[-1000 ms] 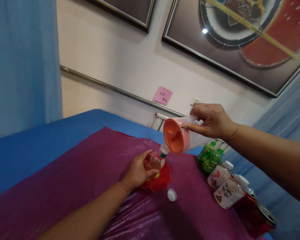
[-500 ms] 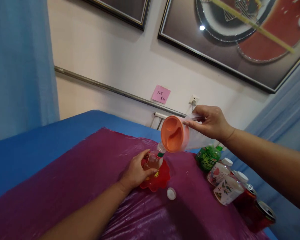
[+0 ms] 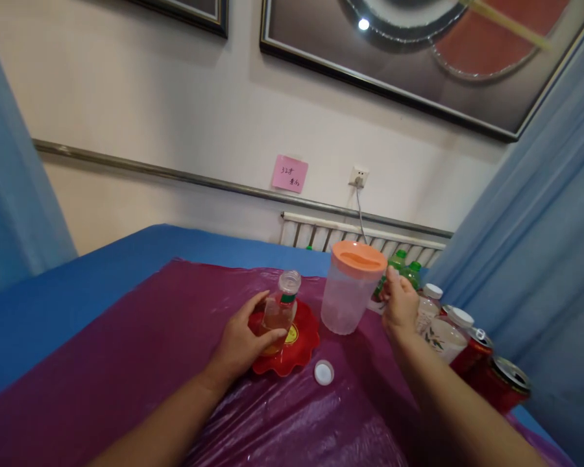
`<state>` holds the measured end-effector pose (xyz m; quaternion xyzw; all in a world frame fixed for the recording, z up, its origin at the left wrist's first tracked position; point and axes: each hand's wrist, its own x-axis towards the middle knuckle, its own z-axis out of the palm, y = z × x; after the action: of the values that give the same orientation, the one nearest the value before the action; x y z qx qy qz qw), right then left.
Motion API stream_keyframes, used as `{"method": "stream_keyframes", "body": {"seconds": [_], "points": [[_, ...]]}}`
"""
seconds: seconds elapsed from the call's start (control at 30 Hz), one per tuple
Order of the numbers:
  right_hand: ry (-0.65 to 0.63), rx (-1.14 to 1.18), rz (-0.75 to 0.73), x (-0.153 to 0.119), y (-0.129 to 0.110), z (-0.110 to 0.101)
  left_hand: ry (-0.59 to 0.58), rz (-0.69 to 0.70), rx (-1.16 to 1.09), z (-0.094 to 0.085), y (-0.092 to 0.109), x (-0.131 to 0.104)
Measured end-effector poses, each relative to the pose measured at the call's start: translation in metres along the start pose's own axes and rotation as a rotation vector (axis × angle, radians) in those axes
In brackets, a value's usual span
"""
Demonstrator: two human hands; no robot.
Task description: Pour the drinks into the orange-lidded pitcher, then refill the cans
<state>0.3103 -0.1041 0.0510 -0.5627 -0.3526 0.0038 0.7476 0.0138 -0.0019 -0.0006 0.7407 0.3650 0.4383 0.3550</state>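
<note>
My left hand [image 3: 246,337] is wrapped round a clear bottle [image 3: 278,314] with an uncapped mouth, a green band at the neck and amber liquid low inside. The bottle stands over a red scalloped plate [image 3: 305,344] with a yellow mark. My right hand [image 3: 400,299] grips the side of a translucent pitcher [image 3: 343,305] with an orange lid, at its handle, which my fingers mostly hide. Upright, the pitcher is just right of the plate; whether its base touches the table cannot be made out. A white cap [image 3: 324,372] lies in front of the plate.
Along the right edge stand green bottles [image 3: 411,272], white-capped bottles [image 3: 450,334] and red cans [image 3: 509,383], close to my right forearm. Purple plastic sheeting [image 3: 150,350] covers the blue table [image 3: 141,253]. Behind are a radiator [image 3: 316,228] and a wall socket [image 3: 359,176].
The pitcher has gone from tilted over the bottle's mouth to upright, lower down and right of the plate. My left hand stays on the bottle. The camera view has shifted.
</note>
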Motion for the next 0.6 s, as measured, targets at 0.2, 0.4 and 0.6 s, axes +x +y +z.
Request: {"method": "stream_keyframes", "body": {"seconds": [0.2, 0.4, 0.6], "points": [[0.135, 0.018, 0.042, -0.017, 0.039, -0.015, 0.018, -0.046, 0.072, -0.001, 0.000, 0.005], [0.149, 0.016, 0.028, -0.019, 0.054, -0.025, 0.034, -0.063, 0.118, -0.001, -0.001, 0.006], [0.213, -0.143, -0.455, -0.034, 0.036, -0.038, 0.044, -0.070, 0.149, 0.002, -0.008, 0.007]]}}
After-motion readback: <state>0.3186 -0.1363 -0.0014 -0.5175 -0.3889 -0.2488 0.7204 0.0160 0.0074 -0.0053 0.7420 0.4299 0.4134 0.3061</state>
